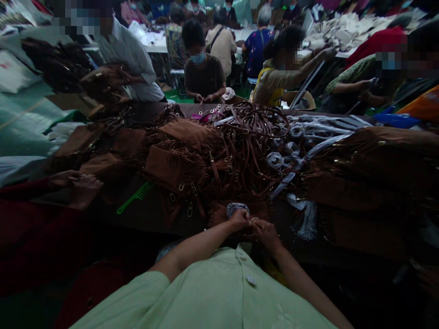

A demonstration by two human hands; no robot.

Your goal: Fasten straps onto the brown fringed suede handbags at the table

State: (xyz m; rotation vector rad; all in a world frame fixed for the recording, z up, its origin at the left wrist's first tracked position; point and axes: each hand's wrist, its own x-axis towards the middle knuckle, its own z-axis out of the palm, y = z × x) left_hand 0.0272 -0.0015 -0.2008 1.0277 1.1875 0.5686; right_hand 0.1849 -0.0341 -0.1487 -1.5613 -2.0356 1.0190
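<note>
Both hands meet at the table's near edge, over a brown fringed suede bag (259, 208). My left hand (240, 219) is closed in a pinch, its fingertips close to those of the other hand. My right hand (266, 232) is closed too, its fingers pressed together. Between them shows a small, thin, pale curved piece (254, 219), too small and dim to name. Just beyond my left fingers, a coiled strap in whitish wrapping (236, 209) lies on the bag.
Brown straps with metal clasps (252, 123) heap up ahead, beside fringed bags (166, 167). A green comb (135, 196) lies left. Wrapped coils (275, 160) and a white-thread bundle (308, 224) lie right. A co-worker's hands (84, 187) are at the left; others work opposite.
</note>
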